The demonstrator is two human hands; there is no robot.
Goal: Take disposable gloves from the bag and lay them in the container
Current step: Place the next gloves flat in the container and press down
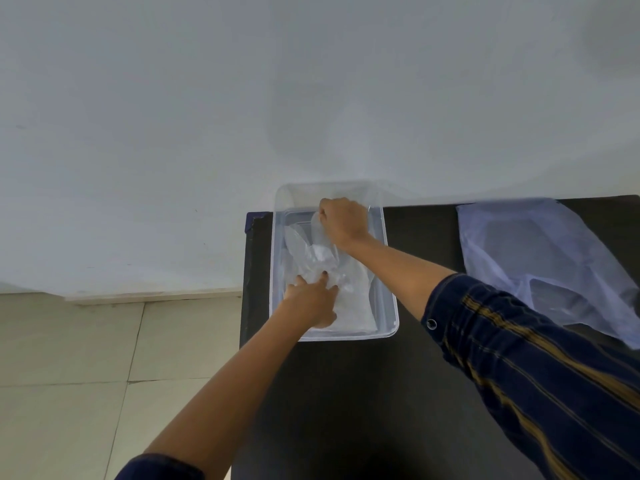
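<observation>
Clear crumpled gloves [322,261] in container [389,306], left hand [311,301] pressing flat, right hand [343,220] pinching one

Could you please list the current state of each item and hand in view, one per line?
Clear plastic container: open, lidless, on the black table.
Disposable gloves: inside the container, being flattened.
Plastic bag: lying flat on the table, untouched.
Left hand: fingers spread, pressing the gloves.
Right hand: closed, pinching a glove.

Black table [346,393]; on it a clear container [389,306]; a plastic bag [540,251].
</observation>
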